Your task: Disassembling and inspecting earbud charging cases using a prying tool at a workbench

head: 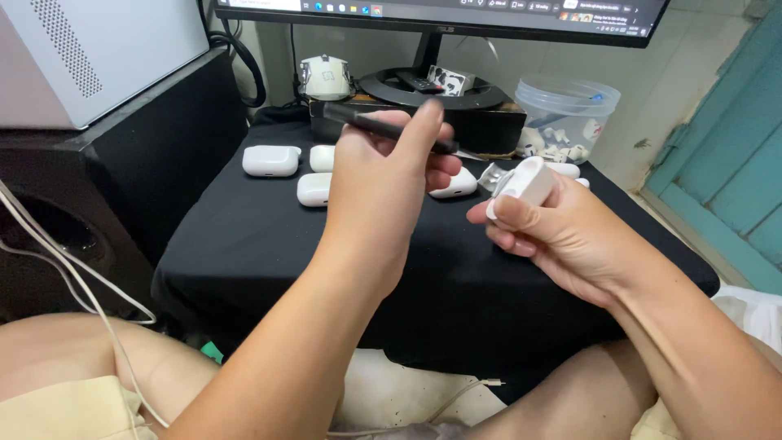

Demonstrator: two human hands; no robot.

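My left hand (383,183) grips a thin black pen-like tool (366,124) that slants from upper left to lower right, its tip toward my other hand. My right hand (554,232) holds a white earbud charging case (525,183) between thumb and fingers, just right of the tool's tip. Both hands hover over a small table covered in black cloth (244,244). Three more white cases lie on the cloth beyond my left hand: one at the far left (270,160), one partly hidden (322,157), one nearer (314,189). Another white case (458,186) shows behind my fingers.
A monitor on a round black stand (423,81) sits at the back, with a white mouse (326,77) beside it. A clear plastic tub (566,118) of small white parts stands back right. A grey box (98,49) rests on a black speaker (98,187) at left. White cables (73,273) hang there.
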